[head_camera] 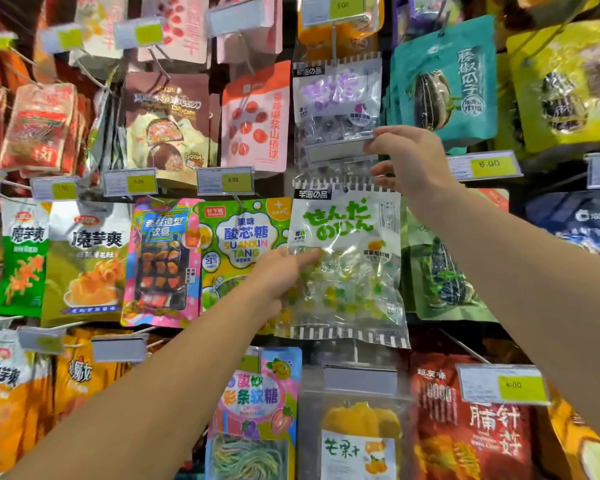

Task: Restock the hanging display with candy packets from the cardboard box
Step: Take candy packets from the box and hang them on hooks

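Observation:
A clear candy packet with green lettering and yellow-green sweets [347,265] hangs in the middle of the display. My left hand [281,275] holds its left edge, thumb on the front and fingers behind. Up at the hook, my right hand [407,157] pinches the grey price-tag holder [336,150] and lifts it. A similar clear packet with purple lettering [336,98] hangs directly above. The cardboard box is out of view.
Hanging snack packets fill the wall all round: a green sour-candy packet [239,244] to the left, teal seed packets [444,84] at upper right, a mango packet [357,441] below. Price-tag holders such as the one reading 6.00 [489,166] stick out on hooks.

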### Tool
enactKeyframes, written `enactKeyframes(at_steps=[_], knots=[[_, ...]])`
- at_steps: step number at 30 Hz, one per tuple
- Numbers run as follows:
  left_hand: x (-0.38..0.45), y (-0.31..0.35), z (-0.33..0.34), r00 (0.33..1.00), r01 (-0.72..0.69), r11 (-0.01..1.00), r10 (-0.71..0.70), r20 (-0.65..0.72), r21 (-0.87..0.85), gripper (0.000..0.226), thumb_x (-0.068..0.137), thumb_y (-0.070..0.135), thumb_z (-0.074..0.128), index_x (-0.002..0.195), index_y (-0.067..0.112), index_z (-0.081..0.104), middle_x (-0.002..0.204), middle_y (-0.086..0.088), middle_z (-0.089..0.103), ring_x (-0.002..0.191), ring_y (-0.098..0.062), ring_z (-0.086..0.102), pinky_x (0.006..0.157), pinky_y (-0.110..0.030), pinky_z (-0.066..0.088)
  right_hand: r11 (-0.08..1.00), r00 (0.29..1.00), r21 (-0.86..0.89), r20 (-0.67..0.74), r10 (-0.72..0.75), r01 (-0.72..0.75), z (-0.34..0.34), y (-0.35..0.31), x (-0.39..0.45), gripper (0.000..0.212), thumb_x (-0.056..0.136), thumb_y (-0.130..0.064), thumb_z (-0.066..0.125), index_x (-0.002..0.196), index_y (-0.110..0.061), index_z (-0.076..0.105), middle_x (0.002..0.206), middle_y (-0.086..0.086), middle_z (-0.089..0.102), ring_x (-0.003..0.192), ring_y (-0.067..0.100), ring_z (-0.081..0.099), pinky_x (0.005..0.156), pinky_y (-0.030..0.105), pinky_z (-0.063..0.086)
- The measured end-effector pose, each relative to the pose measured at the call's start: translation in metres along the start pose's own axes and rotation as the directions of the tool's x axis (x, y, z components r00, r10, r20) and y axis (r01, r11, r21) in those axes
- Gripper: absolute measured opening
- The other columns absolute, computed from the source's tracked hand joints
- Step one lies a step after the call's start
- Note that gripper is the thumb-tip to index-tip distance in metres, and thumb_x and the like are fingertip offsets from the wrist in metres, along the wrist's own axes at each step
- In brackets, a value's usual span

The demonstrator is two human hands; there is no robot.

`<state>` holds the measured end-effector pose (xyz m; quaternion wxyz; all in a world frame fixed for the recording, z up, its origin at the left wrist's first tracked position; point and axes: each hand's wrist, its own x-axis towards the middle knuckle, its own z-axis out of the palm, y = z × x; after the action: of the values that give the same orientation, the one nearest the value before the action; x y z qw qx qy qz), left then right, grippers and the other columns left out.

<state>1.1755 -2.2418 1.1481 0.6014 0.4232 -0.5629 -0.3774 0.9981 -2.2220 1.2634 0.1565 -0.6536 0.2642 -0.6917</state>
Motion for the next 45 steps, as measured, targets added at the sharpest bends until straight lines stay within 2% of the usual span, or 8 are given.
enactKeyframes(at_steps=[6, 10, 25, 30, 35, 39, 43, 45], knots=[[0.001, 0.009, 0.005, 1.000, 0.006, 1.000, -0.006, 0.008, 0.018, 0.031, 0.088, 0.035, 0.070, 0.108, 0.012, 0.063, 0.096, 0.003, 0.059, 0.084, -0.015, 0.050, 0.058, -0.030, 0.038, 1.000, 1.000, 0.005, 0.010, -0.008, 0.008, -0.002, 0.001, 0.003, 0.033, 0.085, -0.010, 0.061, 0.118, -0.010, 0.065, 0.101, 0.011, 0.067, 0.072, 0.018, 0.060, 0.065, 0.028, 0.054], [0.001, 0.011, 0.004, 1.000, 0.024, 1.000, -0.024, 0.016, 0.000, 0.020, 0.088, 0.036, 0.069, 0.096, 0.020, 0.061, 0.093, 0.005, 0.056, 0.085, -0.015, 0.051, 0.062, -0.031, 0.044, 1.000, 1.000, 0.016, 0.024, -0.002, 0.001, -0.003, 0.001, 0.005, 0.035, 0.086, -0.011, 0.061, 0.121, -0.009, 0.063, 0.101, 0.010, 0.066, 0.073, 0.017, 0.060, 0.065, 0.027, 0.054], [-0.001, 0.019, 0.005, 1.000, 0.027, 0.999, -0.027, -0.001, 0.019, 0.034, 0.086, 0.036, 0.071, 0.113, 0.017, 0.062, 0.103, 0.001, 0.053, 0.098, -0.019, 0.049, 0.075, -0.033, 0.042, 0.999, 0.998, 0.020, 0.053, 0.045, -0.046, -0.001, 0.002, 0.006, 0.044, 0.089, -0.012, 0.058, 0.132, -0.013, 0.054, 0.110, 0.013, 0.062, 0.075, 0.021, 0.060, 0.068, 0.033, 0.056], [0.000, 0.020, 0.004, 0.999, 0.035, 0.999, -0.035, 0.001, 0.031, 0.031, 0.088, 0.035, 0.069, 0.111, 0.017, 0.058, 0.106, 0.001, 0.049, 0.090, -0.015, 0.046, 0.057, -0.027, 0.034, 0.998, 0.995, 0.034, 0.077, 0.055, -0.058, -0.001, 0.003, 0.006, 0.045, 0.090, -0.013, 0.059, 0.134, -0.014, 0.052, 0.115, 0.014, 0.061, 0.072, 0.022, 0.061, 0.066, 0.033, 0.055], [0.000, 0.016, -0.004, 0.999, 0.043, 0.998, -0.042, -0.021, 0.039, 0.043, 0.089, 0.035, 0.068, 0.124, 0.014, 0.054, 0.116, -0.001, 0.041, 0.106, -0.018, 0.039, 0.079, -0.034, 0.033, 0.998, 0.995, 0.030, 0.084, 0.058, -0.060, -0.002, 0.005, 0.005, 0.046, 0.091, -0.012, 0.058, 0.136, -0.015, 0.051, 0.118, 0.013, 0.060, 0.074, 0.022, 0.062, 0.071, 0.037, 0.057], [0.008, 0.018, 0.001, 0.997, 0.063, 0.996, -0.060, -0.038, 0.060, 0.031, 0.088, 0.034, 0.070, 0.108, 0.014, 0.056, 0.104, -0.001, 0.051, 0.089, -0.018, 0.049, 0.058, -0.029, 0.039, 0.998, 0.995, 0.035, 0.084, 0.057, -0.060, -0.002, 0.005, 0.003, 0.047, 0.090, -0.013, 0.058, 0.137, -0.016, 0.050, 0.121, 0.010, 0.059, 0.074, 0.021, 0.062, 0.071, 0.037, 0.057], [0.023, 0.009, 0.008, 0.995, 0.071, 0.994, -0.064, -0.082, 0.080, 0.040, 0.084, 0.035, 0.073, 0.112, 0.010, 0.061, 0.104, -0.007, 0.061, 0.090, -0.026, 0.059, 0.068, -0.034, 0.050, 0.998, 0.994, 0.017, 0.096, 0.059, -0.061, -0.007, 0.004, -0.003, 0.042, 0.091, -0.013, 0.059, 0.132, -0.014, 0.054, 0.119, 0.011, 0.061, 0.073, 0.021, 0.062, 0.070, 0.037, 0.057], [0.027, 0.004, 0.015, 0.993, 0.083, 0.994, -0.078, -0.083, 0.065, 0.030, 0.087, 0.032, 0.070, 0.107, 0.011, 0.063, 0.090, -0.007, 0.060, 0.073, -0.022, 0.056, 0.057, -0.028, 0.048, 0.998, 0.992, 0.020, 0.105, 0.063, -0.065, -0.009, 0.006, -0.009, 0.039, 0.091, -0.012, 0.059, 0.129, -0.013, 0.055, 0.118, 0.010, 0.062, 0.072, 0.020, 0.063, 0.071, 0.037, 0.057]])
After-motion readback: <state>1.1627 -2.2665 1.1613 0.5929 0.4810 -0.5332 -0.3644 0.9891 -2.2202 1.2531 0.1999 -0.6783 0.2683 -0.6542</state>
